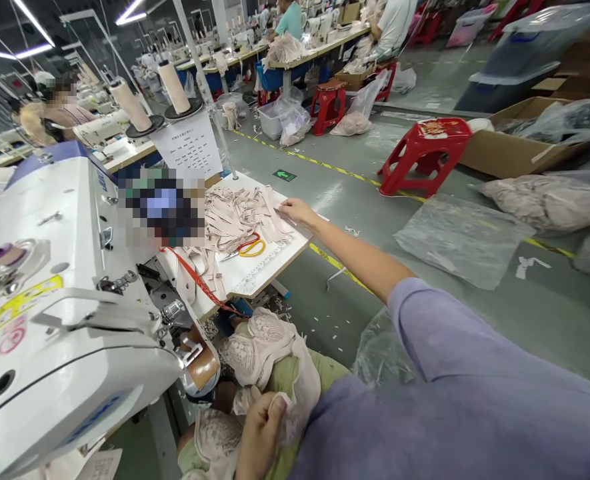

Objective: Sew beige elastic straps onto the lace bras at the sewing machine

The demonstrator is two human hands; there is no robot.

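Observation:
My left hand [261, 430], low in the view, is closed with thumb and finger pinching the edge of a pale beige lace bra [269, 347]. The bra lies across my lap, its lace cups spread out. My right hand [297, 212] reaches to the far right edge of the white table [255, 285]. Its fingers are closed at the end of a beige fabric strap [273, 223] beside a loose pile of straps [229, 217]. Scissors [249, 247] with red and yellow handles lie in front of the pile.
A white sewing machine [75, 287] stands at the left. A red ribbon [199, 283] hangs over the table edge. Behind are thread cones [173, 87] and a printed sheet [189, 148]. A red stool [425, 153], plastic bags [465, 240] and a cardboard box [515, 150] stand rightward.

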